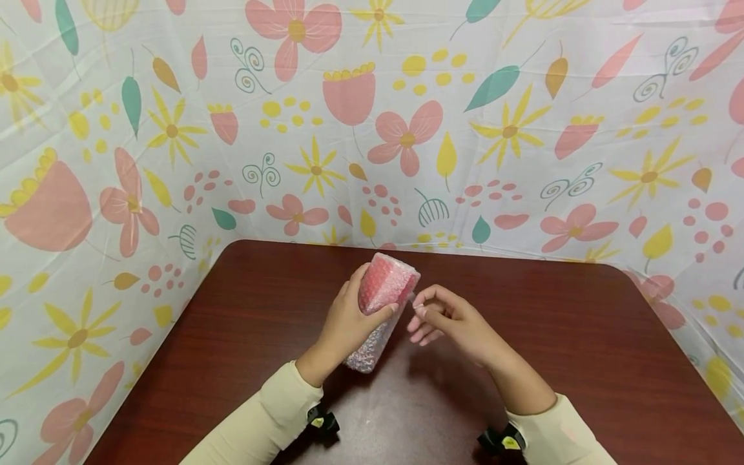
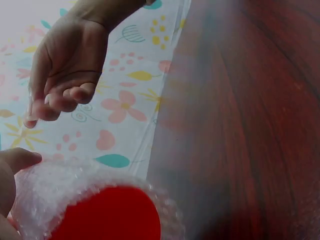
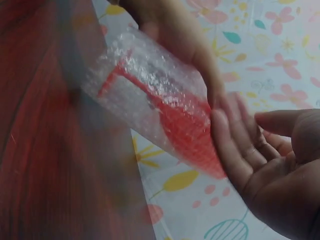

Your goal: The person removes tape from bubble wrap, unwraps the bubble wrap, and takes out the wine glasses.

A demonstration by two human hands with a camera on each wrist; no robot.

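My left hand grips a long package in bubble wrap from its left side, thumb across the front. The package is tilted above the table, with red showing through its upper part. In the left wrist view, a flat red end shows inside the clear wrap. Just right of the package, my right hand has its fingers loosely bent, thumb near the index finger. In the right wrist view, the right fingers overlap the package's red end.
A dark reddish-brown wooden table lies under both hands. Behind it and at the sides hangs a white cloth with printed flowers and leaves. Each wrist wears a black strap mount, one at the left sleeve, another at the right sleeve.
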